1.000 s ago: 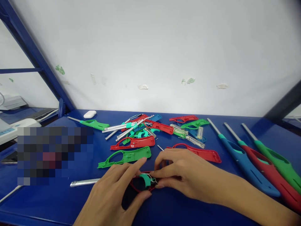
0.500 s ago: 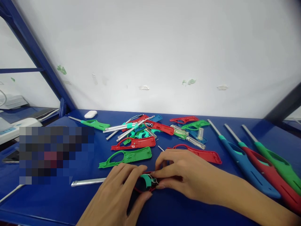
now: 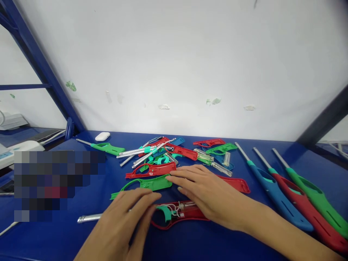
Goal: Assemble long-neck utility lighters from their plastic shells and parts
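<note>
A partly assembled lighter lies crosswise near the table's front. Its red half-shell (image 3: 187, 216) faces up with a teal trigger (image 3: 166, 213), white wires and a clear fuel tank (image 3: 187, 206) inside. My left hand (image 3: 122, 217) is closed around its neck, hiding that part; the metal tube (image 3: 89, 218) sticks out to the left. My right hand (image 3: 202, 190) is over the shell's right end, fingers stretched out and nothing held. Its fingertips are near a green half-shell (image 3: 157, 183). Another red half-shell (image 3: 236, 184) lies partly behind the right hand.
A pile of metal tubes (image 3: 136, 152), shells and teal triggers lies behind my hands. Clear fuel tanks (image 3: 221, 168) are right of it. Blue (image 3: 280, 195), red (image 3: 301, 203) and green (image 3: 318, 195) lighters stand in a row at right. A green lighter (image 3: 108, 148) and white case (image 3: 102, 136) are back left.
My right hand has let go of the wires by the trigger, lifted up and opened. The fuel tank and wires now show. My left hand has shifted slightly left.
</note>
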The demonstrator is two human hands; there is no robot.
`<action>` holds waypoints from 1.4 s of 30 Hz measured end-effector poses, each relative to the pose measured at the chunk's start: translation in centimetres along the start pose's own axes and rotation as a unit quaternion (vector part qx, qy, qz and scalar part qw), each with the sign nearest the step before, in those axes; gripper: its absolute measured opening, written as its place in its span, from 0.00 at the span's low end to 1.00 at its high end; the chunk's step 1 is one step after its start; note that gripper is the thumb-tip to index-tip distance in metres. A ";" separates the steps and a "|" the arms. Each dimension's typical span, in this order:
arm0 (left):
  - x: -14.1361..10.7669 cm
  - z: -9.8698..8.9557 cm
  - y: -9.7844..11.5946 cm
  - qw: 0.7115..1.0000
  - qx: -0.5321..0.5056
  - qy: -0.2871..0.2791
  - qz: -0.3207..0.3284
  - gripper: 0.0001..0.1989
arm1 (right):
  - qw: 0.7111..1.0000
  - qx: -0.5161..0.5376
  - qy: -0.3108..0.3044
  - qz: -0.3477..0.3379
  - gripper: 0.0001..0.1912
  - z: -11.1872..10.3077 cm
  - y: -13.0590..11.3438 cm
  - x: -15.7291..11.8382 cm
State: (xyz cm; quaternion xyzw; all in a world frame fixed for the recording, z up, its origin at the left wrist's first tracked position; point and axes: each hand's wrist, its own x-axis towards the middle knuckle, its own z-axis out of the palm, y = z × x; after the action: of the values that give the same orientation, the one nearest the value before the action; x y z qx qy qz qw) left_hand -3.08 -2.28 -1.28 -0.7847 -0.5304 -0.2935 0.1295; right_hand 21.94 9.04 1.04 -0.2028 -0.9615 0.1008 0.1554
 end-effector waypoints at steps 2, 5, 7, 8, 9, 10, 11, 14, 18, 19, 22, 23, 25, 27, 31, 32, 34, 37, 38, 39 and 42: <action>0.3 -0.1 -1.5 1.000 0.024 0.012 -0.015 0.12 | 0.999 -0.022 -0.027 0.004 0.25 0.0 0.0 0.0; 0.6 -0.1 -4.1 0.996 0.058 -0.020 -0.068 0.19 | 0.998 -0.019 -0.037 0.042 0.26 -0.1 0.1 0.2; 0.6 -0.2 -5.5 0.993 0.067 -0.037 -0.090 0.20 | 0.998 -0.009 -0.030 0.061 0.27 -0.1 0.3 0.6; 0.6 -0.4 -6.0 0.992 0.070 -0.043 -0.099 0.21 | 0.998 -0.008 -0.025 0.063 0.27 -0.1 0.4 0.8; 0.7 -0.6 -6.4 0.990 0.074 -0.048 -0.108 0.22 | 0.998 -0.010 -0.019 0.059 0.27 0.0 0.6 1.1; 0.8 -0.8 -6.6 0.989 0.079 -0.051 -0.118 0.23 | 0.998 -0.015 -0.013 0.054 0.26 0.0 0.9 1.4; 0.9 -1.1 -6.8 0.987 0.083 -0.055 -0.127 0.23 | 0.999 -0.022 -0.005 0.048 0.24 0.1 1.1 1.7; 1.4 -1.8 -6.8 0.982 0.095 -0.059 -0.154 0.25 | 0.998 -0.039 0.018 0.041 0.18 0.2 1.9 2.2; 1.6 -1.9 -6.4 0.978 0.095 -0.063 -0.175 0.25 | 0.997 -0.055 0.048 0.041 0.05 0.1 2.6 2.2; 1.6 -1.8 -6.3 0.978 0.093 -0.065 -0.177 0.25 | 0.996 -0.059 0.052 0.041 0.03 0.1 2.6 2.1; 1.7 -1.7 -5.9 0.978 0.088 -0.068 -0.177 0.24 | 0.996 -0.062 0.056 0.037 0.05 0.1 2.5 2.1; 1.7 -1.7 -5.8 0.978 0.087 -0.068 -0.176 0.24 | 0.996 -0.062 0.055 0.034 0.06 0.2 2.4 2.2; 1.8 -1.7 -5.7 0.978 0.085 -0.069 -0.175 0.24 | 0.996 -0.059 0.055 0.031 0.07 0.2 2.2 2.2; 1.9 -1.8 -5.7 0.979 0.084 -0.068 -0.175 0.24 | 0.996 -0.058 0.058 0.029 0.08 0.2 2.1 2.2; 2.0 -1.9 -5.7 0.979 0.079 -0.065 -0.178 0.23 | 0.995 -0.060 0.072 0.024 0.08 0.4 2.4 1.9; 2.0 -1.9 -5.7 0.978 0.077 -0.064 -0.180 0.23 | 0.995 -0.063 0.079 0.023 0.08 0.4 2.5 1.8; 2.0 -1.9 -5.7 0.978 0.071 -0.064 -0.183 0.24 | 0.993 -0.068 0.094 0.021 0.09 0.6 2.7 1.7; 2.0 -1.9 -5.7 0.979 0.063 -0.062 -0.183 0.23 | 0.989 -0.077 0.123 0.019 0.13 0.9 3.1 1.5; 1.9 -1.9 -5.7 0.980 0.061 -0.060 -0.182 0.22 | 0.988 -0.079 0.134 0.018 0.14 0.9 3.2 1.5; 1.8 -1.9 -5.7 0.980 0.059 -0.056 -0.182 0.22 | 0.986 -0.080 0.147 0.017 0.14 1.0 3.2 1.5; 1.6 -1.7 -5.7 0.981 0.053 -0.037 -0.182 0.21 | 0.978 -0.081 0.191 0.016 0.13 0.8 3.2 1.5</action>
State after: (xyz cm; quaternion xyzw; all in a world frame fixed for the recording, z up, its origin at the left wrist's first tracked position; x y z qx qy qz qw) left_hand -8.39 0.39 0.40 -0.6777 -0.6833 -0.2543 0.0956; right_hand 21.52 12.40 -0.18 -0.2452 -0.9159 -0.0151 0.3176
